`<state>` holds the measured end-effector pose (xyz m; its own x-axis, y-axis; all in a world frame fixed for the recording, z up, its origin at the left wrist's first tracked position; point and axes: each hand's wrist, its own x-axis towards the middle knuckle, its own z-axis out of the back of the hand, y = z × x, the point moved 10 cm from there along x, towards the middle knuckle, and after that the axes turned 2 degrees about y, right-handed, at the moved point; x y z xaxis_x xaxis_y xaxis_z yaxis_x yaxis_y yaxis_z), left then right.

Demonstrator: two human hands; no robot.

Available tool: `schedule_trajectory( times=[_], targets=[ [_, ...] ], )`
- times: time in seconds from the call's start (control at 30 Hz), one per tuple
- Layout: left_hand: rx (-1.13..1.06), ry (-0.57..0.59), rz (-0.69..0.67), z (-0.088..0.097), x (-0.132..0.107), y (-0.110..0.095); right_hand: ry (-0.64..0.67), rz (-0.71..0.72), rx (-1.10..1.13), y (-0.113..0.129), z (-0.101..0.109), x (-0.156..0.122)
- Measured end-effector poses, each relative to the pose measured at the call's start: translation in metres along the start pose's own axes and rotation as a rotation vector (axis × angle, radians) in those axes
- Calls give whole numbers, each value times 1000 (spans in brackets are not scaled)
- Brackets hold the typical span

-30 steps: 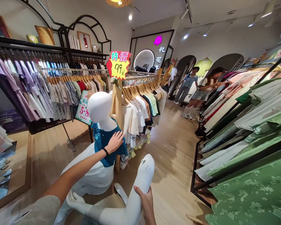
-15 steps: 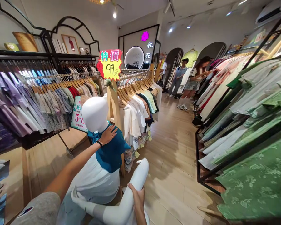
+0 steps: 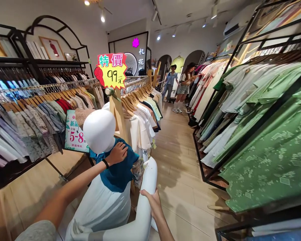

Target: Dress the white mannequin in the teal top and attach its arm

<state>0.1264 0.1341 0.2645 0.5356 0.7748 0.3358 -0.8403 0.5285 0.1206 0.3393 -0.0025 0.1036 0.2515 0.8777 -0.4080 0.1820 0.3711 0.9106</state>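
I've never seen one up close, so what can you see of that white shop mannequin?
The shop mannequin is smooth, shiny white, looking like plastic, with a round, faceless head. It wears a white dress under a teal top. The left hand rests on its teal shoulder, and the right hand grips its bent white arm. Shirts hang behind it.

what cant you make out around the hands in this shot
Head view only:
- white mannequin: lower body cut off by the bottom edge
- teal top: the part under the left hand is hidden by that hand
- mannequin's arm: the part in the right hand is hidden by that hand
- far person: what their raised hand touches is too small to tell
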Motion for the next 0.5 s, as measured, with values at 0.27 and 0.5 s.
schedule_trajectory(
  times=[0.27, 0.5],
  targets=[
    [-37, -1, 31, -9, 13, -7, 73, -95, 135, 4, -27, -19],
    [-146, 114, -346, -6, -3, -21, 99, -89, 107, -29, -60, -33]
  ],
)
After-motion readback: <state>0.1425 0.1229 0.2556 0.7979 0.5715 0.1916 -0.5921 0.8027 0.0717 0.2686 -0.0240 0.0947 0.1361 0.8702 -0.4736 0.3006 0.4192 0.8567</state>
